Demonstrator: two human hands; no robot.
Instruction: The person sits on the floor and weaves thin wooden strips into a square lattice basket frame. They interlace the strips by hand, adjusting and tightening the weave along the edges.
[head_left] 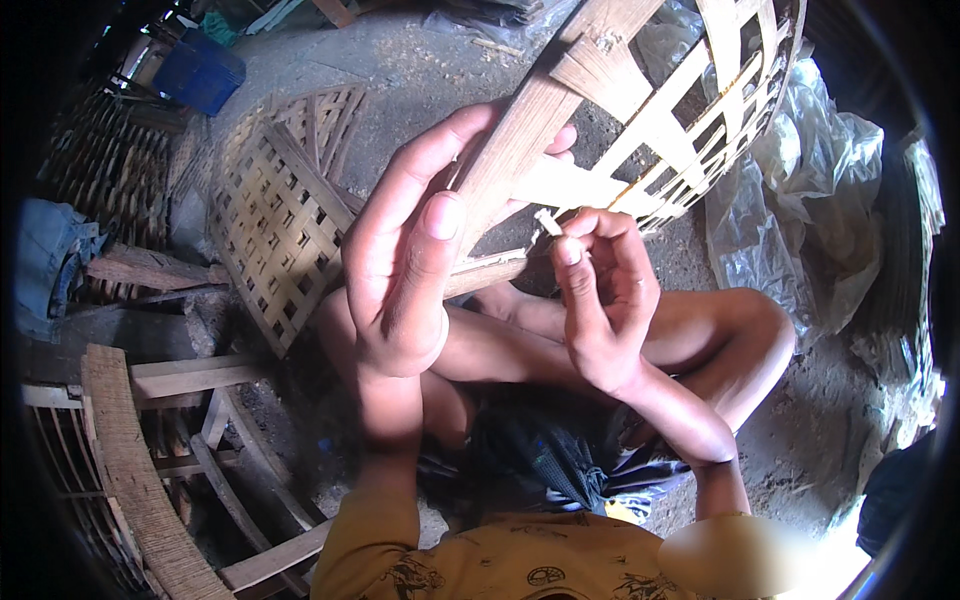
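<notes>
My left hand (405, 270) is wrapped round a flat wooden bar (520, 140), with the thumb on the near face and fingers behind. The bar slants up and away, joined to an open woven lattice of pale bamboo strips (668, 140) that curves off to the right. Below it, a second wooden piece (490, 274) with a splintered edge runs toward my right hand. Between thumb and fingers, my right hand (612, 315) pinches a small pale wooden peg (548, 222), close to that piece's end. Whether the peg touches the wood I cannot tell.
A woven bamboo panel (275, 225) lies on the floor at the left. Curved wooden frames (150, 480) stand at the lower left. Clear plastic sheeting (800, 200) is heaped at the right, and a blue container (200, 72) sits far left. My crossed legs are beneath the work.
</notes>
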